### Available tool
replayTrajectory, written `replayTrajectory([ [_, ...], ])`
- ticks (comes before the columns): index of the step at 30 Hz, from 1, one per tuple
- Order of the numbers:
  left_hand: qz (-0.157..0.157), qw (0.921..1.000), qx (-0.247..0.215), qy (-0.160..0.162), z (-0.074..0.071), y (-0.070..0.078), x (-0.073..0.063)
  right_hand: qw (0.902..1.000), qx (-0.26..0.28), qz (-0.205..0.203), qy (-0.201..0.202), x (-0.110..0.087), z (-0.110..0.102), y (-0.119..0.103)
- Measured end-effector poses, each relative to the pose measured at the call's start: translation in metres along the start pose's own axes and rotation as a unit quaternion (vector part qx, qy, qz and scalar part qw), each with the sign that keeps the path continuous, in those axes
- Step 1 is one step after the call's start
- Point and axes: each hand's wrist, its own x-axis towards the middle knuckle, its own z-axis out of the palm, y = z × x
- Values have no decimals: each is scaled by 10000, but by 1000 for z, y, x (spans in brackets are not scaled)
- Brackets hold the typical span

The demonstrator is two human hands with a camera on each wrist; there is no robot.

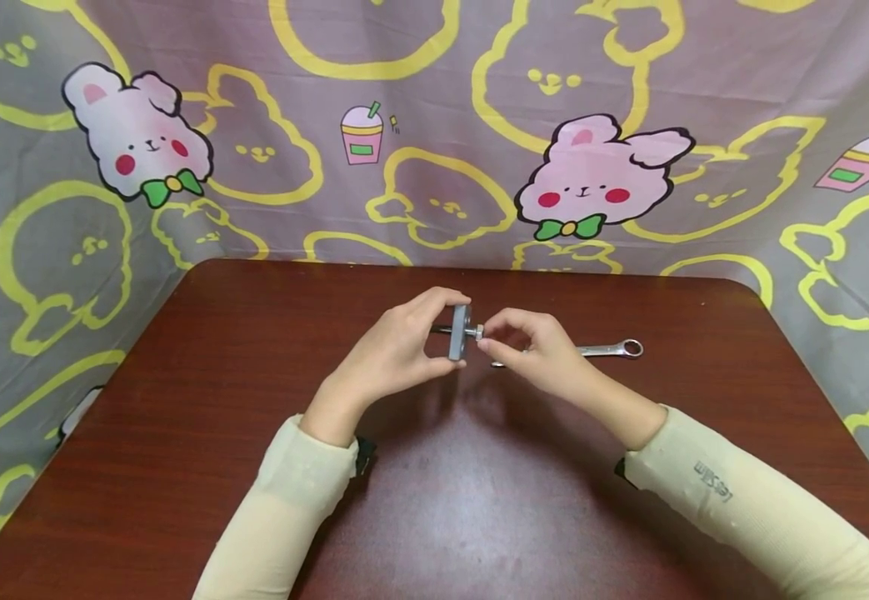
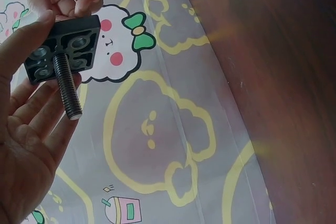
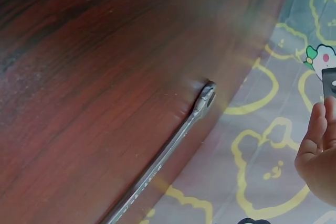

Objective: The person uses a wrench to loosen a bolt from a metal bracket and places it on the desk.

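My left hand (image 1: 397, 342) grips a grey square plate (image 1: 459, 332) by its top and bottom edges, thumb on one side and fingers on the other. The left wrist view shows the plate's ribbed underside with round holes near its corners. A threaded bolt (image 2: 67, 87) runs through its middle, the long end pointing toward the left palm. On the plate's other side, thumb and fingertips of my right hand (image 1: 546, 354) pinch the hex piece (image 1: 479, 332) on the bolt. Both hands hold these parts above the table.
A silver wrench (image 1: 614, 349) lies on the brown wooden table (image 1: 434, 500) behind the right hand, its ring end to the right and its middle hidden by that hand. A patterned cloth (image 1: 449, 108) hangs around the table's back and sides.
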Motion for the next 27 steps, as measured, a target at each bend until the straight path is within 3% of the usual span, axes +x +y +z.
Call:
replayTrajectory([
  [13, -4, 10000, -22, -63, 3, -2, 1, 9979, 646, -52, -77, 1, 0, -5],
  [21, 2, 10000, -49, 6, 4, -4, 1, 9966, 437, -627, 297, 1, 3, -5],
  [27, -36, 10000, -6, 4, 4, -5, 2, 9913, 676, -1047, 428, 2, 6, -4],
])
